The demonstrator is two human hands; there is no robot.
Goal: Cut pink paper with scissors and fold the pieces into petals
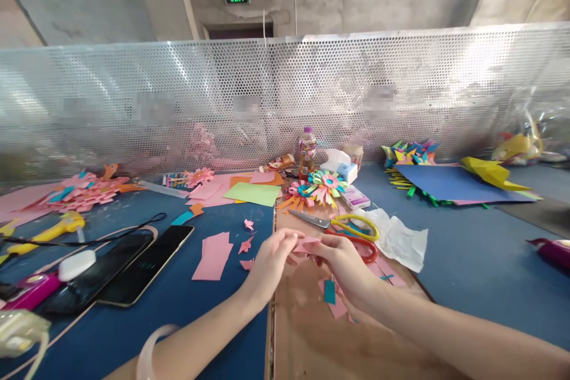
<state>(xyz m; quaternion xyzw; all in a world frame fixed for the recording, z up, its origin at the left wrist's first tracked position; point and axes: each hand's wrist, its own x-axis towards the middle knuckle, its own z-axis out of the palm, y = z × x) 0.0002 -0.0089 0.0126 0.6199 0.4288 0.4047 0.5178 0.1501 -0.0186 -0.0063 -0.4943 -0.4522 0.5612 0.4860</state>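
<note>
1. Your left hand and right hand meet at center, each pinching a small piece of pink paper between thumb and fingers; its exact folds are hard to make out at this size.
2. The paper is held above a brown board that divides the blue surface.
3. Just beyond your right hand lie scissors with yellow handles and a red-handled pair, near a crumpled white tissue.
4. Pink paper sheets and small folded pink pieces sit to the left of your left hand.
5. Farther back, a multicolored paper flower lies before an upright purple-capped bottle.
</note>
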